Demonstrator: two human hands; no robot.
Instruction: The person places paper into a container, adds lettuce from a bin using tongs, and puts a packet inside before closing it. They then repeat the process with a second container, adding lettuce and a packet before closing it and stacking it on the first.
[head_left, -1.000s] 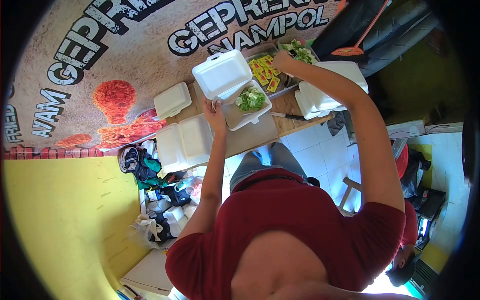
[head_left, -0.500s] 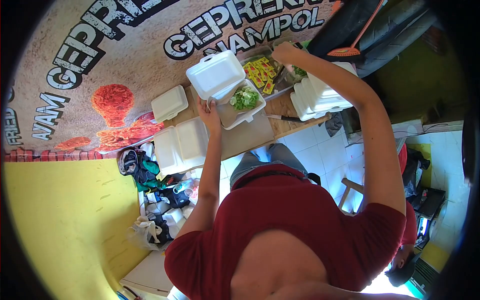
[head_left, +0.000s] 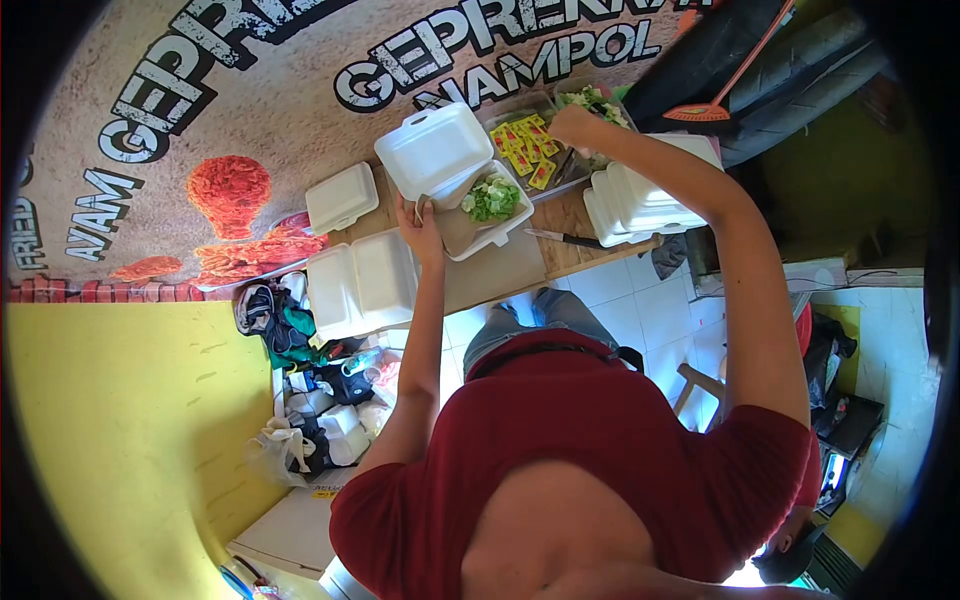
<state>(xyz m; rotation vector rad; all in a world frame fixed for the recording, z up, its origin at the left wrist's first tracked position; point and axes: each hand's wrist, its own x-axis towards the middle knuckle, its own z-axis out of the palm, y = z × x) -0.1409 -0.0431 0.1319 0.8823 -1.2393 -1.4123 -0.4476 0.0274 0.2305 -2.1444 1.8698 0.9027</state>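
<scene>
An open white foam food box [head_left: 446, 160] stands on the table with its lid tipped back. In its base lie brown paper and a heap of chopped green lettuce [head_left: 491, 197]. At the box's left side, near the hinge, my left hand [head_left: 422, 232] grips its edge. My right hand [head_left: 574, 130] is over the divider between a clear tray of yellow sachets [head_left: 528, 142] and a clear tub of chopped greens [head_left: 592, 100]. Its fingers are curled downward, and whatever they hold is hidden.
A knife [head_left: 562, 238] lies near the table's front edge, beside stacked foam boxes [head_left: 640, 205]. Another open foam box [head_left: 360, 280] and a closed one [head_left: 342, 196] are at the left. Bags clutter the floor below. Another person [head_left: 790, 530] is behind at the lower right.
My right hand has come back from the tub of greens toward the food box, uncovering more of the tub. My left hand stays on the box edge. The view has shifted slightly.
</scene>
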